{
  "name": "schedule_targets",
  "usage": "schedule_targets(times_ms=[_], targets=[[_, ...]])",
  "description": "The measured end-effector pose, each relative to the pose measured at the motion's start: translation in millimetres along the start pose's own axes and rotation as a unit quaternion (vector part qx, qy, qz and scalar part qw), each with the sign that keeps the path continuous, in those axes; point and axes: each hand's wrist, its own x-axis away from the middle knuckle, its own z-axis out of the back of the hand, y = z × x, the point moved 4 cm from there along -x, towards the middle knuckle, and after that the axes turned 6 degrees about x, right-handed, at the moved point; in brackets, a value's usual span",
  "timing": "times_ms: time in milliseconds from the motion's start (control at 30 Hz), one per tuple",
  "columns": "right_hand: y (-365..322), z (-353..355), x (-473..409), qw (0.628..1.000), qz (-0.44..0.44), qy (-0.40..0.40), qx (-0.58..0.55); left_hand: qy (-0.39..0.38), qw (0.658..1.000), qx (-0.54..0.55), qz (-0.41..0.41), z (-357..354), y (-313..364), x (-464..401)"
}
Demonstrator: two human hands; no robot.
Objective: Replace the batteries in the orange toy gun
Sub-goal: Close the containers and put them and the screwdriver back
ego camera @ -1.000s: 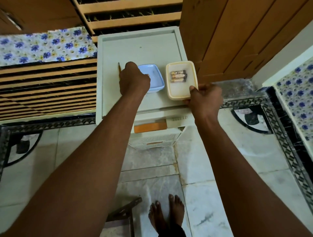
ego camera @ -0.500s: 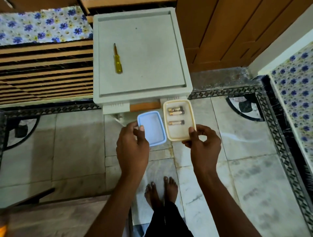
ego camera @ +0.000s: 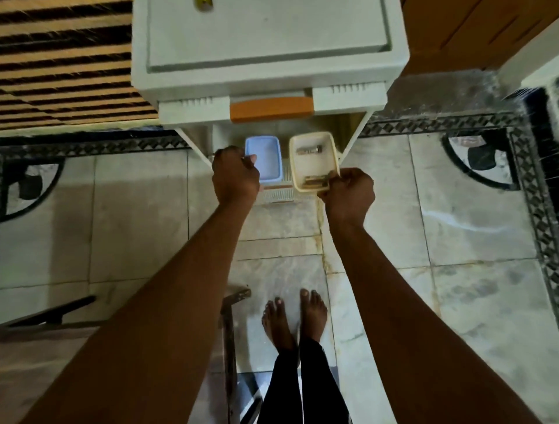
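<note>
My right hand (ego camera: 348,190) grips the near edge of a cream plastic box (ego camera: 313,160) that holds loose batteries (ego camera: 310,149) at its far and near ends. My left hand (ego camera: 234,175) holds a blue lid (ego camera: 266,159) by its near left corner. Both are held low in front of the white plastic cabinet (ego camera: 266,75), below its orange drawer handle (ego camera: 270,109). The yellow screwdriver (ego camera: 203,3) lies on the cabinet top, cut off by the frame's upper edge. No orange toy gun is in view.
A slatted wooden bed frame (ego camera: 60,60) lies to the left and brown wooden doors (ego camera: 472,33) to the back right. My bare feet (ego camera: 295,317) stand on a marble floor with a patterned black border (ego camera: 438,124). A dark metal stand (ego camera: 230,333) is beside my left foot.
Both hands lifted the box and lid off the cabinet top and brought them down in front of the cabinet. The view has tilted down, and the batteries have slid apart inside the box.
</note>
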Motion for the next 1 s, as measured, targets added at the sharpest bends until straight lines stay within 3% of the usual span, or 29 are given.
schedule_targets(times_ms=[233, 467, 667, 767, 833, 1000], targets=[[8.9, -51.4, -48.8, 0.991, -0.05, 0.065, -0.104, -0.004, 0.992, 0.115, 0.053, -32.5, 7.9, -54.5], [1.1, -78.8, -63.2, 0.938, -0.158, 0.101, -0.291, 0.025, 0.949, 0.299, 0.097, -50.8, 13.5, -52.9], [-12.4, -80.7, -62.7, 0.938, -0.158, 0.1, -0.29, 0.03, 0.95, 0.296, 0.091, -53.5, 22.4, -56.4], [-12.4, -66.3, -46.2, 0.947, -0.125, 0.1, -0.279, 0.039, 0.962, 0.257, 0.081, -48.4, 15.1, -56.5], [-13.3, -50.2, -28.6, 0.959, -0.082, 0.092, -0.254, 0.053, 0.982, 0.178, 0.025, -34.7, 18.1, -40.5], [-38.4, 3.2, 34.7, 0.977, 0.13, 0.077, -0.152, 0.105, 0.968, 0.172, -0.149, 26.5, 42.2, 60.0]])
